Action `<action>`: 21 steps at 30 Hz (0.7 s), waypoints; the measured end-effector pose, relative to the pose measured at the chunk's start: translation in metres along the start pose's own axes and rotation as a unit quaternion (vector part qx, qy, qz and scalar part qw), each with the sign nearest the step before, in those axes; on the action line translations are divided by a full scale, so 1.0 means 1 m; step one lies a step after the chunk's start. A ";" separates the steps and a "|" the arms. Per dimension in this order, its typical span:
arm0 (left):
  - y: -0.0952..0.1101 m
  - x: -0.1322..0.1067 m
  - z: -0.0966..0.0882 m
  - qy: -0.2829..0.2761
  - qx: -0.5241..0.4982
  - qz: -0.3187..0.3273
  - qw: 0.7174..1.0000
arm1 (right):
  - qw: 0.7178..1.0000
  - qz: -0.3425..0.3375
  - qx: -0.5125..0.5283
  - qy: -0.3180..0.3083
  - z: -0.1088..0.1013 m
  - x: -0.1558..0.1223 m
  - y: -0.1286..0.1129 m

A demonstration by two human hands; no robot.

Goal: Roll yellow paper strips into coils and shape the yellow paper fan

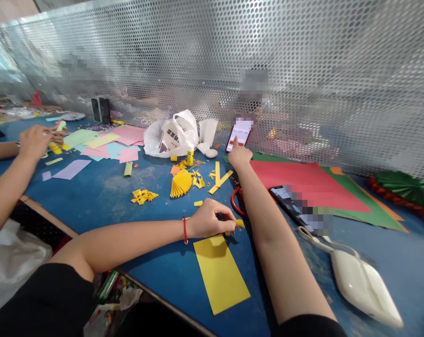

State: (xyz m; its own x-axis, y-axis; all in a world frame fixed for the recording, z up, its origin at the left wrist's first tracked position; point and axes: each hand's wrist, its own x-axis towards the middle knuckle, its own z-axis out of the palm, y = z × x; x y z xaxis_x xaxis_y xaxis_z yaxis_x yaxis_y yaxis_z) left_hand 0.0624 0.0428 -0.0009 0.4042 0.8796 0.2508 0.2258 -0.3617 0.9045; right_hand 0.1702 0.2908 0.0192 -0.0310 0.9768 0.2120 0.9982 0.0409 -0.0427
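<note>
My left hand [212, 218], with a red bracelet at its wrist, pinches a small folded piece of yellow paper [239, 223] between thumb and fingertips. Just below it, a yellow paper rectangle [223, 281] lies flat on the blue table. My right hand [240, 155] reaches forward, index finger stretched onto the lit screen of an upright phone [239, 130]; it holds nothing, and its other fingers look curled. Beside my right forearm, the red handle of what may be scissors [236, 202] is partly hidden. A pleated yellow paper fan [180, 183] and crumpled yellow scraps [143, 196] lie beyond my left hand.
A white plastic bag [173, 135] and a yellow glue stick [190, 157] stand farther back. Red paper [303, 180], a dark phone [292, 206] and a cream device with a strap [364, 285] lie right. A co-worker's hands [36, 140] work at left. A perforated metal panel [184, 61] bounds the table.
</note>
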 end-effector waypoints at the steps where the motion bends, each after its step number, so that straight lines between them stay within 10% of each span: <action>1: 0.000 0.000 0.000 0.000 0.000 0.002 1.000 | 1.000 -0.004 0.001 0.002 0.000 0.000 0.001; 21: 0.001 -0.002 -0.001 -0.011 -0.005 -0.004 1.000 | 0.999 -0.007 0.028 0.022 0.004 -0.002 0.006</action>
State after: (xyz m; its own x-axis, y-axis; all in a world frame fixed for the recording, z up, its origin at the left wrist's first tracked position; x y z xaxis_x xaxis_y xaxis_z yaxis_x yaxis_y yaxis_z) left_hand 0.0614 0.0411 -0.0001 0.4225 0.8752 0.2356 0.2202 -0.3513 0.9100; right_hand 0.1757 0.2896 0.0144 -0.0405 0.9657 0.2565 0.9934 0.0666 -0.0938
